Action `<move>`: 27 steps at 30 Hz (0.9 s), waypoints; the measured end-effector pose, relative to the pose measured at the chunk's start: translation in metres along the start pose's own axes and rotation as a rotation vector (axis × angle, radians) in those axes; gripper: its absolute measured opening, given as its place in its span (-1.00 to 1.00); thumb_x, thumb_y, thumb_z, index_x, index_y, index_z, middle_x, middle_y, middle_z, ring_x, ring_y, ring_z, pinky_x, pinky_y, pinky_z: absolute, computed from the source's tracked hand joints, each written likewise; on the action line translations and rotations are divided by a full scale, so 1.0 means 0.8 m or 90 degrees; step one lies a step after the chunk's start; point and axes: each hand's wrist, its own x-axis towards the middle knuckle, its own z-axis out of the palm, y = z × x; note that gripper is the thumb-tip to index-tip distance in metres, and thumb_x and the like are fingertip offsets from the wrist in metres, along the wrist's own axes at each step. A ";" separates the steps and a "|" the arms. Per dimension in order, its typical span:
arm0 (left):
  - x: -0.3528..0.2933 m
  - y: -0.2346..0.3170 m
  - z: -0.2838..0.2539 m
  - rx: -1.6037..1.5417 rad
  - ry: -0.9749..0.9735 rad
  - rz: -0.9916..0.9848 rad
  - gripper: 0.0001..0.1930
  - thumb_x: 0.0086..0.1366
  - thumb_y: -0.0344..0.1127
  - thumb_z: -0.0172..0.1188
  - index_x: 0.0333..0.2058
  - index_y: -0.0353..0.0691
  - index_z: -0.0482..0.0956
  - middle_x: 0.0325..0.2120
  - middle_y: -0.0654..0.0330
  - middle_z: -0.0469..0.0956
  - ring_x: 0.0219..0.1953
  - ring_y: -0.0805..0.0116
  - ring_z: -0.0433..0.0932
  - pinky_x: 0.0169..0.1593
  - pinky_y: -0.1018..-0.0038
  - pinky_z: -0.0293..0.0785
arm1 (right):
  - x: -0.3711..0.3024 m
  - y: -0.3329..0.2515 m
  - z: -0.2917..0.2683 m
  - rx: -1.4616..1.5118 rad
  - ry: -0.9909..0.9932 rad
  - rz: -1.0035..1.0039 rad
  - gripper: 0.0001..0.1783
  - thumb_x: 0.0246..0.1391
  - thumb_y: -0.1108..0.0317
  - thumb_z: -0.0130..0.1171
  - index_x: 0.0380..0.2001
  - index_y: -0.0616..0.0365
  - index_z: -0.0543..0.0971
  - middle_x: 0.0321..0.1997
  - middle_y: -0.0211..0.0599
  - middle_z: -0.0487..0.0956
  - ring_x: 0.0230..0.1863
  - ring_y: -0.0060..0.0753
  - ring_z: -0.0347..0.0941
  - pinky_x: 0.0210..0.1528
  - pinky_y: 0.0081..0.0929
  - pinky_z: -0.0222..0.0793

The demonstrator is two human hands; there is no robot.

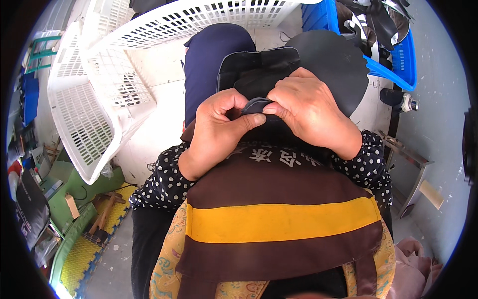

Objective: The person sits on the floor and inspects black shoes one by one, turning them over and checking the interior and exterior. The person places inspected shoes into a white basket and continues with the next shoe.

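Observation:
Over my lap, both hands hold a black leather-like piece, its edge bent into a small curve between my fingertips. My left hand pinches one end of that curve, with thumb and forefinger. At the other end my right hand grips it, thumb pressed on the edge and fingers curled. Just beyond the hands a black panel with a pale edge line lies across my knees; I cannot tell whether it belongs to the same piece. Behind my right hand is a smooth, rounded dark grey surface.
White slotted plastic baskets stand at the left and far side. A blue crate at the far right holds black and white pieces. Along the right wall stands a metal frame; a green machine or bench is at lower left.

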 end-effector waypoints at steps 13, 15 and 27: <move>0.020 0.023 0.017 0.080 -0.075 -0.012 -0.71 0.18 -0.58 0.41 -0.11 -0.28 0.65 -0.20 0.26 0.71 -0.10 0.49 0.62 0.05 0.51 0.51 | -0.003 0.009 0.048 -0.189 0.259 -0.076 -0.77 0.13 0.39 0.33 -0.18 0.13 0.53 -0.55 -0.51 0.50 -0.56 -0.45 0.43 -0.35 -0.43 0.26; 0.020 0.021 0.014 0.124 -0.073 0.007 -0.74 0.18 -0.56 0.42 -0.14 -0.29 0.66 -0.25 0.25 0.73 -0.15 0.51 0.63 0.00 0.52 0.52 | -0.001 0.017 0.049 -0.216 0.276 -0.085 -0.79 0.15 0.37 0.34 -0.20 0.13 0.53 -0.56 -0.51 0.48 -0.57 -0.45 0.40 -0.36 -0.42 0.24; -0.007 0.019 -0.007 0.059 -0.132 -0.144 -0.88 0.37 -0.40 0.38 -0.27 -0.36 0.71 -0.43 0.40 0.64 -0.35 0.68 0.49 -0.22 0.59 0.46 | 0.003 0.043 0.052 -0.087 0.345 0.175 -0.79 0.25 0.21 0.37 -0.31 0.02 0.56 -0.68 -0.35 0.52 -0.66 -0.19 0.50 -0.57 -0.31 0.39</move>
